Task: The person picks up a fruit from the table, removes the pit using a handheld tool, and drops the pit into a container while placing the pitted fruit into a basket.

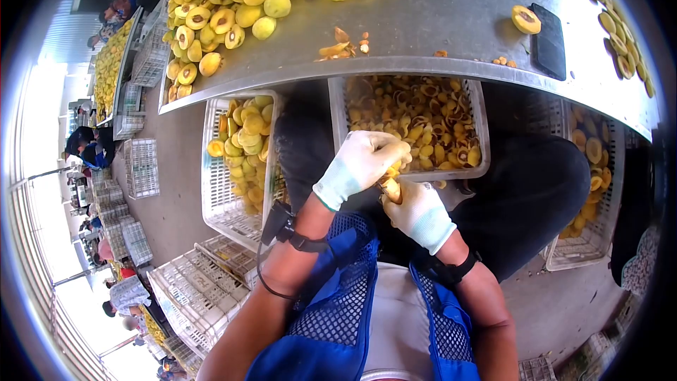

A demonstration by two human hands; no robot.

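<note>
Both hands wear whitish knitted gloves stained yellow. My left hand is closed, its fingertips pinching a yellow peach piece that is mostly hidden. Just below it and to the right, my right hand is closed too. From its fingers a short yellow-brown thing points up toward the left hand; whether it is a tool handle or fruit I cannot tell. The hands nearly meet above my lap, at the near edge of a crate of peach scraps and stones.
Whole and halved peaches are heaped on the metal table, with a dark phone at its right. Crates of peaches stand left and right of my knees. White crates lie behind left; people work further off.
</note>
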